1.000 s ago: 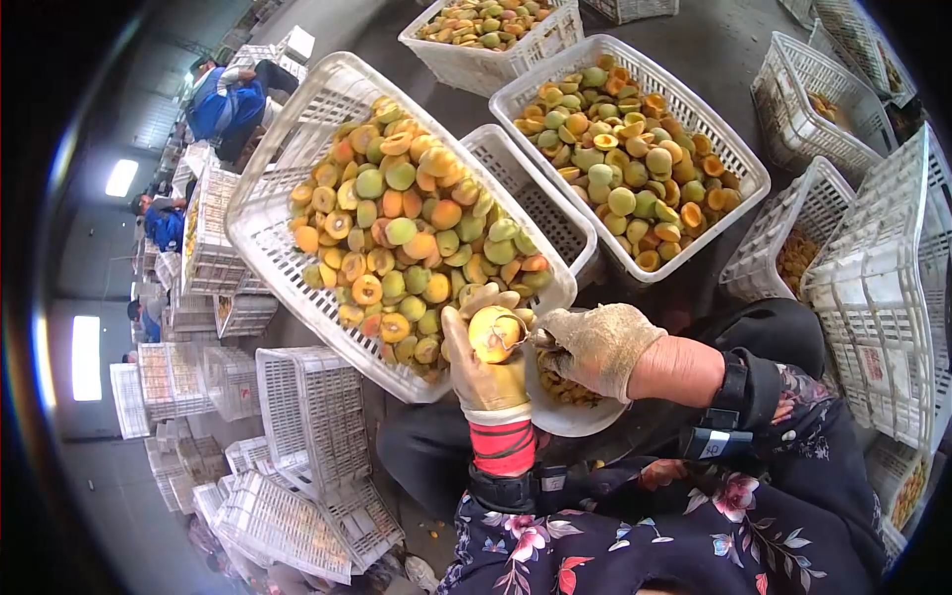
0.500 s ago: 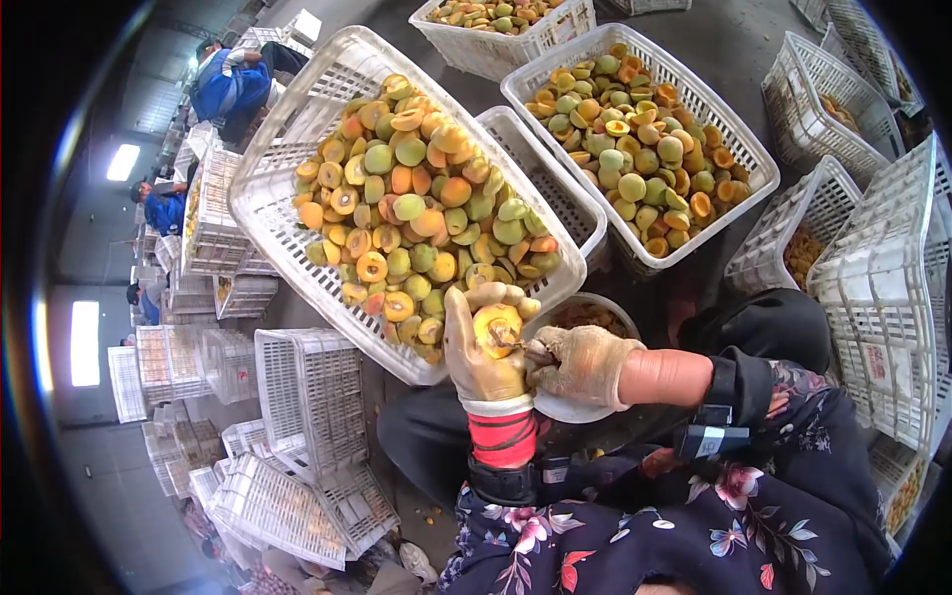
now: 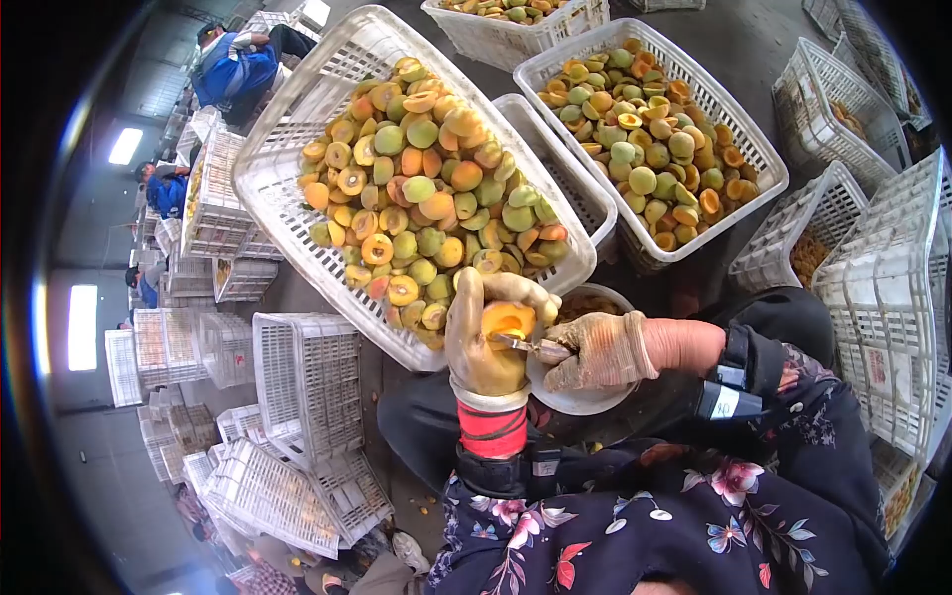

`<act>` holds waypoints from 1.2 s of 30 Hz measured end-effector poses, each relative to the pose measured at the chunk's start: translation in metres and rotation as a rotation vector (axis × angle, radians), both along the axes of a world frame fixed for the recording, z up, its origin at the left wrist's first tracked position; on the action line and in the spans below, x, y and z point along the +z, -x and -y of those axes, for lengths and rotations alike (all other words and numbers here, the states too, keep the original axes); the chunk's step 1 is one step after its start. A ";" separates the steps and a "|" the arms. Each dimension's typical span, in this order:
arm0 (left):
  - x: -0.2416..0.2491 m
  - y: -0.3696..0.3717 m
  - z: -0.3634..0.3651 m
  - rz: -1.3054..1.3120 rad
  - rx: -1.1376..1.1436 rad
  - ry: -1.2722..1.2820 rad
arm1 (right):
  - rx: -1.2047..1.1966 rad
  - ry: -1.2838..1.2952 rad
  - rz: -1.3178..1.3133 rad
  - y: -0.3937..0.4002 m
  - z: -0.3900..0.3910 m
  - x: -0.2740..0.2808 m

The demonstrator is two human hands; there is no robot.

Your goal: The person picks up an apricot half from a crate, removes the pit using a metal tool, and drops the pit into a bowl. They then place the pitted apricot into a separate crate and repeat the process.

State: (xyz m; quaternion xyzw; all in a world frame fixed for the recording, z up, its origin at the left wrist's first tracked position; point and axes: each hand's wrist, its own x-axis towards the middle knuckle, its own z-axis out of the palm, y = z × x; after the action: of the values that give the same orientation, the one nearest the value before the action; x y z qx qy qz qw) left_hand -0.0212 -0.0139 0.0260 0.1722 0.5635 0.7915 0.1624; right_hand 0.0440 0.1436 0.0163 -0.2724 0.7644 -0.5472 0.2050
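Note:
My gloved left hand (image 3: 484, 337) is closed around an apricot half (image 3: 508, 321), cut face up, with a hollow in its middle. My gloved right hand (image 3: 593, 351) grips a small metal pitting tool (image 3: 543, 348), whose tip reaches into the lower edge of that hollow. No stone shows in the half. Just beyond my left hand stands a tilted white crate (image 3: 297, 188) of apricots (image 3: 436, 188), some whole-looking, some cut with stones showing. Below my right hand is a white bowl (image 3: 580, 402), partly hidden, with brownish bits inside.
A second white crate (image 3: 769, 164) holds hollowed apricot halves (image 3: 659, 139), with another crate (image 3: 516, 38) behind it. Stacked crates (image 3: 883, 307) stand at the right, more crates (image 3: 307, 387) at the left. People in blue (image 3: 235, 74) sit at the far left.
The tool's tip has moved up into the apricot half, where a stone showed before and a hollow shows now. My left fingers curl further over the fruit. The view has shifted slightly.

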 end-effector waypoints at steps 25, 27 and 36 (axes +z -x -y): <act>-0.051 -0.017 0.020 -0.539 0.161 0.661 | -0.480 -0.580 0.088 0.003 0.015 0.012; -0.027 -0.026 0.012 -0.284 0.060 0.499 | -0.450 -0.541 0.068 0.013 0.015 0.008; -0.040 0.074 0.099 0.112 0.537 0.509 | -1.108 -0.578 -0.093 0.061 -0.077 0.060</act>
State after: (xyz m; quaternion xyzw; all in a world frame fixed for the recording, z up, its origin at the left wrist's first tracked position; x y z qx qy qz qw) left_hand -0.0951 -0.1129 -0.0141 -0.0712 0.7576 0.6486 0.0173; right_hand -0.0173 0.2208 0.0765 0.2075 0.9173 -0.3309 -0.0770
